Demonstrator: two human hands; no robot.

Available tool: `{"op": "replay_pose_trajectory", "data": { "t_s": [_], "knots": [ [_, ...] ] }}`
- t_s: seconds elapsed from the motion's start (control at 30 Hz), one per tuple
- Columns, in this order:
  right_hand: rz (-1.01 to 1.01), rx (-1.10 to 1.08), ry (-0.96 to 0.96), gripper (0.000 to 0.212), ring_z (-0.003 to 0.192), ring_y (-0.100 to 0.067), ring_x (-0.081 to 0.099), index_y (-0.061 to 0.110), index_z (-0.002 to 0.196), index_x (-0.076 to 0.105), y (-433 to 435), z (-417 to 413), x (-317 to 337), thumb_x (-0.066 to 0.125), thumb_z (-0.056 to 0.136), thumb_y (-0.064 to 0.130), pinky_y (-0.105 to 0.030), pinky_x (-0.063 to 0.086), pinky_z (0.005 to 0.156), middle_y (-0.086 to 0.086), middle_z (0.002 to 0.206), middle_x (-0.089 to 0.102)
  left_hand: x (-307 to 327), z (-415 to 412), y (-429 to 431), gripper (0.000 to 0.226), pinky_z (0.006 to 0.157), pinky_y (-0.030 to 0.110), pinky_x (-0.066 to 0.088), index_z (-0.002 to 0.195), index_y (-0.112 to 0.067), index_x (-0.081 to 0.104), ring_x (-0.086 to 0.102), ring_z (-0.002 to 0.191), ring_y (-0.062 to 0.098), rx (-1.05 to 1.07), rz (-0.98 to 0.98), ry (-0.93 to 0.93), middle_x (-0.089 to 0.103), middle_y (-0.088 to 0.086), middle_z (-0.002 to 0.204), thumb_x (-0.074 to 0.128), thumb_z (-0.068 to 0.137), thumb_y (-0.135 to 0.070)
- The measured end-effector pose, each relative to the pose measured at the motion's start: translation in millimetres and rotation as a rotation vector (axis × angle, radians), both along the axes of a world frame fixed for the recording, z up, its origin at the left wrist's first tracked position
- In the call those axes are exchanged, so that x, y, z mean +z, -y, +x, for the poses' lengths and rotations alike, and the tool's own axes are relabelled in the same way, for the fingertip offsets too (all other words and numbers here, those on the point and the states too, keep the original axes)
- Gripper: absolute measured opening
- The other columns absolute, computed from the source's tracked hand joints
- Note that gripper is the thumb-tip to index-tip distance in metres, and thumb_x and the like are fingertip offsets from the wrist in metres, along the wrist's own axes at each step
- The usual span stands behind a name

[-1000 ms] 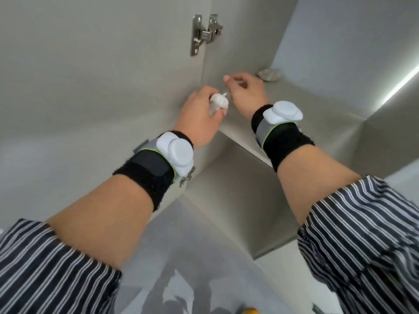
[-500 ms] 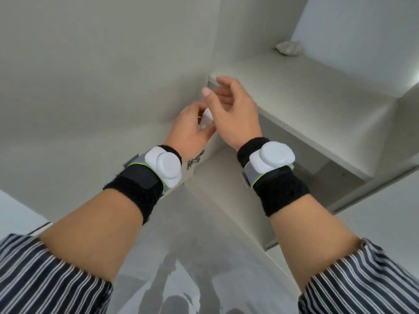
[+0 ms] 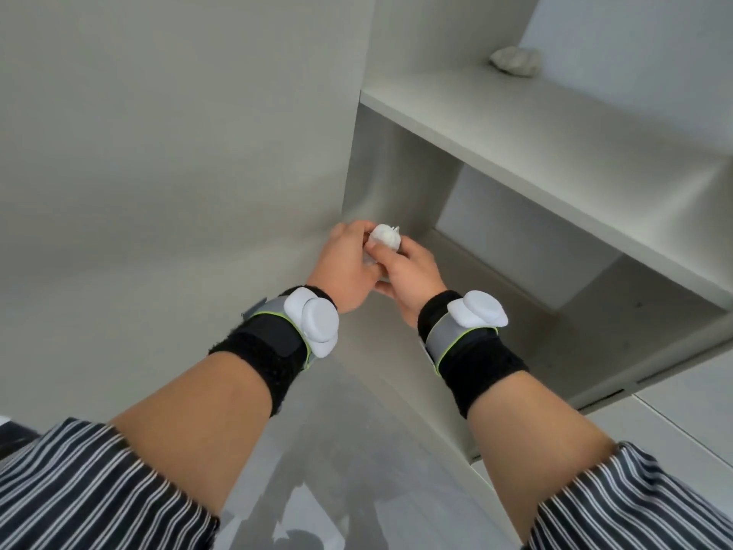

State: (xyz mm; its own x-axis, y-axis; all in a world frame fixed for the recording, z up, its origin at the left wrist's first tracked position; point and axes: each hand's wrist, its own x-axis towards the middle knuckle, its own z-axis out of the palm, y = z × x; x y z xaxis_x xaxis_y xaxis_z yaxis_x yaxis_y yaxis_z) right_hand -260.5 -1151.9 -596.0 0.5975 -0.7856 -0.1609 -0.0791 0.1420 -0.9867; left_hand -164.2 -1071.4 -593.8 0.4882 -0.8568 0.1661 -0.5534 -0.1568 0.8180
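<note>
Showing two hands raised before an open cabinet, viewed from under its shelf point(image 3: 535, 129). The small white lump point(image 3: 384, 237) is held in the air below the left end of the shelf, in front of the compartment point(image 3: 515, 248) that lies directly under the shelf; it touches no board. The left hand point(image 3: 344, 267) grips the lump from the side farther from the shelf, fingers curled round it. The right hand point(image 3: 410, 273) closes on it from the side nearer the shelf, with one digit pressed against its lower face. Both hands meet beneath the lump. Only the lump's rounded top and a short pointed tip show above the fingers; how much is buried in the palms cannot be told.

Each wrist, lower than the shelf, carries a black wristband point(image 3: 261, 351) bearing a white disc point(image 3: 317, 323). Striped sleeves point(image 3: 99, 490) cover the upper forearms, well below the shelf.

A knobbly pale object point(image 3: 515, 61) rests on top of the shelf, toward its back, well apart from the hands. A plain pale panel point(image 3: 158, 133) stretches away to the left of the shelf.
</note>
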Motion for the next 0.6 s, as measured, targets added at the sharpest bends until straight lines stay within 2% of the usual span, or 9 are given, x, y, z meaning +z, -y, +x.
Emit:
{"op": "replay_pose_trajectory", "data": {
  "t_s": [0.13, 0.2, 0.33, 0.43, 0.5, 0.6],
  "knots": [
    [-0.003, -0.084, -0.043, 0.024, 0.101, -0.027, 0.072, 0.018, 0.11, 0.068, 32, 6, -36, 0.07, 0.086, 0.023, -0.042, 0.061, 0.082, -0.011, 0.111, 0.073, -31, 3, 22, 0.055, 0.106, 0.04, 0.047, 0.141, -0.018, 0.051, 0.057, 0.123, 0.022, -0.048, 0.014, 0.052, 0.056, 0.007, 0.134, 0.068, 0.09, -0.019],
    [-0.021, -0.119, -0.058, 0.023, 0.096, -0.023, 0.072, 0.018, 0.11, 0.068, 50, 9, -54, 0.069, 0.087, 0.021, -0.039, 0.062, 0.079, -0.01, 0.11, 0.073, -48, 6, 35, 0.057, 0.106, 0.039, 0.047, 0.144, -0.018, 0.049, 0.056, 0.125, 0.023, -0.054, 0.033, 0.099, 0.057, 0.007, 0.136, 0.07, 0.091, -0.023],
    [-0.159, -0.198, -0.178, 0.011, 0.076, -0.018, 0.068, 0.022, 0.089, 0.071, 103, 11, -98, 0.067, 0.08, 0.027, -0.048, 0.062, 0.077, -0.002, 0.083, 0.071, -86, 10, 77, 0.055, 0.106, 0.037, 0.045, 0.143, -0.016, 0.05, 0.057, 0.124, 0.027, -0.091, 0.056, 0.181, 0.059, 0.009, 0.134, 0.07, 0.092, -0.027],
    [-0.267, -0.258, -0.339, 0.023, 0.071, -0.027, 0.069, 0.022, 0.082, 0.066, 149, 8, -133, 0.062, 0.07, 0.041, -0.054, 0.06, 0.071, 0.001, 0.07, 0.069, -107, 7, 102, 0.06, 0.107, 0.041, 0.044, 0.148, -0.018, 0.045, 0.055, 0.126, 0.029, -0.13, 0.078, 0.213, 0.058, 0.01, 0.136, 0.069, 0.093, -0.029],
    [-0.303, -0.318, -0.402, 0.032, 0.073, -0.03, 0.071, 0.02, 0.081, 0.066, 177, 4, -154, 0.059, 0.069, 0.049, -0.052, 0.06, 0.072, 0.001, 0.071, 0.07, -115, 5, 112, 0.065, 0.107, 0.043, 0.045, 0.15, -0.017, 0.041, 0.054, 0.127, 0.031, -0.146, 0.112, 0.215, 0.056, 0.011, 0.138, 0.068, 0.094, -0.032],
    [-0.337, -0.408, -0.513, 0.043, 0.085, -0.027, 0.071, 0.018, 0.092, 0.066, 199, 2, -163, 0.053, 0.08, 0.057, -0.041, 0.057, 0.087, -0.001, 0.088, 0.073, -127, 7, 129, 0.062, 0.107, 0.042, 0.045, 0.149, -0.014, 0.042, 0.055, 0.127, 0.032, -0.17, 0.129, 0.223, 0.055, 0.011, 0.14, 0.067, 0.095, -0.032]
  ]
}}
